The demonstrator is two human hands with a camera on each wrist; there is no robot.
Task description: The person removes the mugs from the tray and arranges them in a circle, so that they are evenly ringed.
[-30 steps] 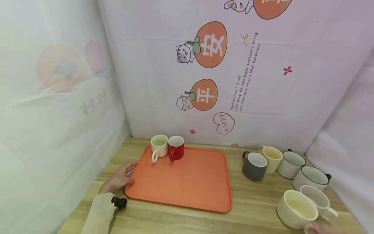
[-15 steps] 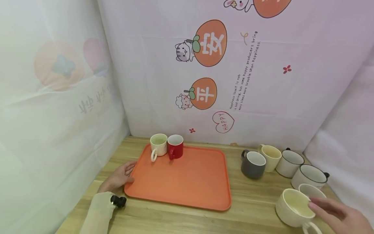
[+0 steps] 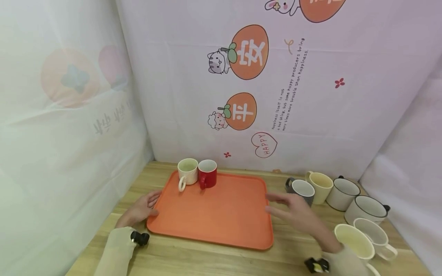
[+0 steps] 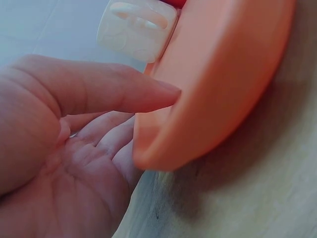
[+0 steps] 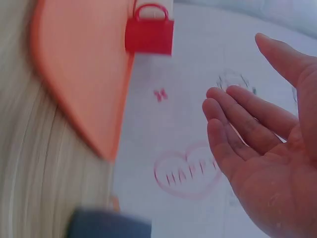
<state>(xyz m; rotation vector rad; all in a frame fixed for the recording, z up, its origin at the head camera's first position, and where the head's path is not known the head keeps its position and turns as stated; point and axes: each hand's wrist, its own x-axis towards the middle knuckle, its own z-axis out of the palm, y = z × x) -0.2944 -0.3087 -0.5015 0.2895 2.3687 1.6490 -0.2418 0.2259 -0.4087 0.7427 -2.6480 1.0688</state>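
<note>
An orange tray lies on the wooden table, bearing a cream mug and a red mug at its far left corner. My left hand grips the tray's left edge. In the left wrist view its thumb lies over the rim, while the other fingers pass behind the tray, tips hidden. My right hand is at the tray's right edge, thumb and fingers spread. In the right wrist view the palm faces the camera and the fingers hold nothing.
On the right stand a dark grey mug, partly behind my right hand, a yellow mug, two dark-rimmed white mugs, a pale mug and a cream mug. A printed white cloth hangs behind the table.
My right hand has come away from the cream mug at the lower right and moved left to the tray's right edge. The left hand and the tray have stayed put.
</note>
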